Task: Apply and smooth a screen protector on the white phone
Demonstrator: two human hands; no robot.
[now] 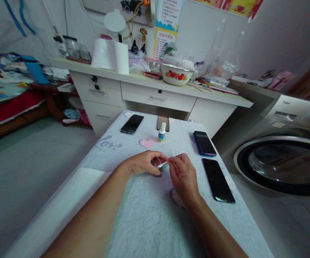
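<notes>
My left hand point(145, 163) is over the middle of the table, thumb and fingers curled around a slim whitish thing point(162, 165) that I cannot identify. Close against its right end, my right hand point(183, 173) is closed in a pinch. A thin white-tipped stick point(186, 153) pokes out behind the right knuckles; whether it joins the whitish piece is hidden. Just beyond the hands stands a small white spray bottle point(161, 133) with a blue and yellow label. Behind it lies a brownish phone case or phone point(167, 123).
A black phone point(132, 124) lies at the table's far left. Along the right edge are a blue-edged phone point(205, 143) and a larger black phone point(218, 180). The cloth-covered table point(141, 222) meets a white desk point(144, 91); a washing machine point(292, 118) stands right.
</notes>
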